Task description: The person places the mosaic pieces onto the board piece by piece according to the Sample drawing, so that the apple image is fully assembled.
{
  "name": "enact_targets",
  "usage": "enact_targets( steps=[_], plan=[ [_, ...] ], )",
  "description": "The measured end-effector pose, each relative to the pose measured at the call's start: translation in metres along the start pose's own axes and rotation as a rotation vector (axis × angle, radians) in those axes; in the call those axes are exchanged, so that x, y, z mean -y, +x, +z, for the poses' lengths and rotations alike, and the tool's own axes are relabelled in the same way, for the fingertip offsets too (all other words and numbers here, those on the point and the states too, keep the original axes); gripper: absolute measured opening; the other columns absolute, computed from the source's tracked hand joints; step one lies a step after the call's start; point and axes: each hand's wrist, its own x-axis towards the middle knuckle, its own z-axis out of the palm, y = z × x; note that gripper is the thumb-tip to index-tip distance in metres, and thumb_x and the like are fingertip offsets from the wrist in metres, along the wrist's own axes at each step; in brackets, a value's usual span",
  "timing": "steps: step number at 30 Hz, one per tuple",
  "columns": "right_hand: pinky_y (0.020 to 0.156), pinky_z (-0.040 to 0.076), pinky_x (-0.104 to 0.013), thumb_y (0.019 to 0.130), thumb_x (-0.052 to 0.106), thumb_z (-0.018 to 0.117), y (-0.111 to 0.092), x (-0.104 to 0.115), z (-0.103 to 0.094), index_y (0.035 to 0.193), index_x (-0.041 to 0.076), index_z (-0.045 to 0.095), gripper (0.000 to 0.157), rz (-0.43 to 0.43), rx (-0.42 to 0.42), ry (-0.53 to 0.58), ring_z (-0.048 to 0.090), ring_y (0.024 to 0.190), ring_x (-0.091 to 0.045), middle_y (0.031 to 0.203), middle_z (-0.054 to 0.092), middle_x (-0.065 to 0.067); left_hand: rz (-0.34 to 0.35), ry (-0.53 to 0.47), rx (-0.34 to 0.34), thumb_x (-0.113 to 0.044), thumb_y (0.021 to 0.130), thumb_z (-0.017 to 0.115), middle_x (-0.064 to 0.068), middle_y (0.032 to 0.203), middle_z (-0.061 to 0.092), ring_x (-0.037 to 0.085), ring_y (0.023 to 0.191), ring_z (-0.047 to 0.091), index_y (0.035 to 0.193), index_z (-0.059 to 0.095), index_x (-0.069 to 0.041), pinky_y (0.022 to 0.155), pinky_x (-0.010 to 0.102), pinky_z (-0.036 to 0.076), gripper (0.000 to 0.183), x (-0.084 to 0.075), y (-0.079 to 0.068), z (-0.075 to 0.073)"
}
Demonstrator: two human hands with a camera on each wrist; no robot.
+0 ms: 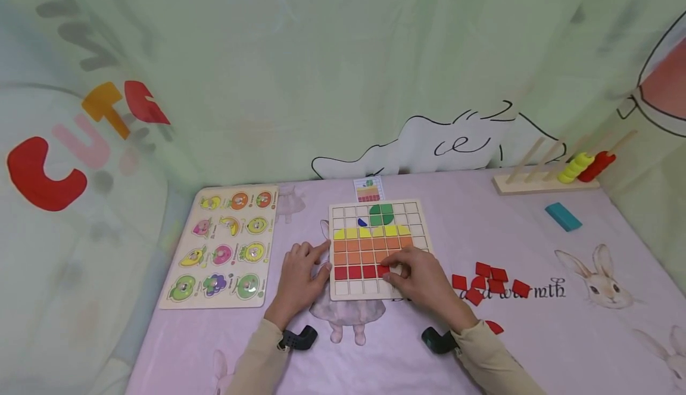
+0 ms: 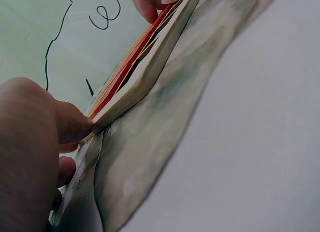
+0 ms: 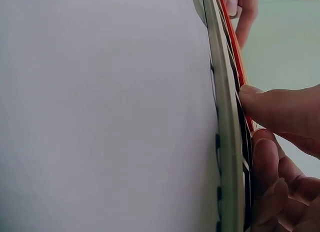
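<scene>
A wooden grid board [image 1: 343, 288] lies in front of me, with rows of yellow, orange and red pieces, a green rounded shape and a small blue piece. My left hand [image 1: 300, 279] touches the board's left edge with thumb and fingertips. In the left wrist view the thumb [image 2: 75, 122] presses against the board's corner. My right hand [image 1: 420, 276] pinches a red square tile [image 1: 383, 270] between thumb and index finger, at the right end of the red row. In the right wrist view the thumb [image 3: 260, 100] is at the red row; the tile itself is mostly hidden.
Loose red tiles [image 1: 496, 286] lie right of the board, and a red rounded piece [image 1: 494, 327] sits near the right wrist. A pattern card [image 1: 368, 189] is behind the board. Left is a fruit puzzle [image 1: 214, 243]; at far right are a peg stand [image 1: 546, 185] and a teal block [image 1: 563, 217].
</scene>
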Motion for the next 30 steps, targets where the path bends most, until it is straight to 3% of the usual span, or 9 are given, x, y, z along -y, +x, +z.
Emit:
enact_targets(
  steps=[7, 12, 16, 21, 25, 30],
  plan=[
    [0.059, 0.039, -0.024, 0.083, 0.010, 0.089, 0.000, -0.002, 0.000, 0.103, 0.013, 0.083, 0.021, 0.009, -0.007, 0.019, 0.048, 0.064, -0.010, 0.083, 0.065, 0.004, 0.023, 0.015, -0.020, -0.022, 0.093, 0.073, -0.004, 0.086, 0.052, 0.013, 0.083, 0.041, 0.141, 0.069, -0.013, 0.077, 0.032, 0.033, 0.049, -0.002, 0.001, 0.000],
    [0.061, 0.044, -0.023, 0.085, 0.013, 0.089, 0.001, -0.009, -0.008, 0.106, 0.010, 0.082, 0.022, -0.003, 0.031, 0.101, 0.053, 0.068, -0.011, 0.084, 0.069, 0.005, 0.015, 0.020, -0.009, -0.023, 0.094, 0.073, -0.004, 0.086, 0.053, 0.014, 0.083, 0.041, 0.142, 0.069, -0.014, 0.077, 0.032, 0.033, 0.048, -0.002, 0.002, -0.001],
    [0.066, 0.049, -0.023, 0.087, 0.016, 0.087, 0.001, -0.020, -0.034, 0.110, 0.006, 0.081, 0.025, 0.032, 0.033, 0.124, 0.059, 0.077, -0.014, 0.088, 0.071, 0.001, 0.010, 0.019, -0.001, -0.023, 0.095, 0.073, -0.003, 0.087, 0.053, 0.015, 0.084, 0.041, 0.142, 0.069, -0.014, 0.078, 0.033, 0.033, 0.048, -0.002, 0.002, -0.001],
    [0.065, 0.051, -0.028, 0.090, 0.021, 0.085, -0.007, -0.041, -0.082, 0.121, 0.000, 0.075, 0.039, 0.162, 0.007, 0.016, 0.066, 0.089, -0.026, 0.102, 0.075, -0.014, -0.004, 0.026, 0.010, -0.024, 0.095, 0.073, -0.003, 0.088, 0.053, 0.014, 0.085, 0.041, 0.143, 0.068, -0.015, 0.079, 0.033, 0.033, 0.049, -0.001, 0.000, -0.002],
    [0.066, 0.052, -0.032, 0.085, 0.025, 0.089, -0.016, -0.058, -0.100, 0.123, -0.001, 0.073, 0.049, 0.238, 0.077, -0.064, 0.064, 0.096, -0.033, 0.108, 0.073, -0.019, -0.017, 0.033, 0.010, -0.023, 0.095, 0.073, -0.004, 0.088, 0.053, 0.014, 0.085, 0.041, 0.143, 0.068, -0.015, 0.079, 0.032, 0.033, 0.049, 0.000, -0.001, -0.002],
    [0.070, 0.051, -0.033, 0.078, 0.022, 0.095, -0.023, -0.066, -0.098, 0.113, 0.002, 0.074, 0.046, 0.241, 0.212, -0.080, 0.057, 0.090, -0.026, 0.099, 0.069, -0.010, -0.001, 0.008, 0.007, -0.023, 0.095, 0.073, -0.003, 0.088, 0.054, 0.015, 0.085, 0.040, 0.143, 0.068, -0.014, 0.079, 0.033, 0.033, 0.049, -0.004, -0.001, -0.003]
  ],
)
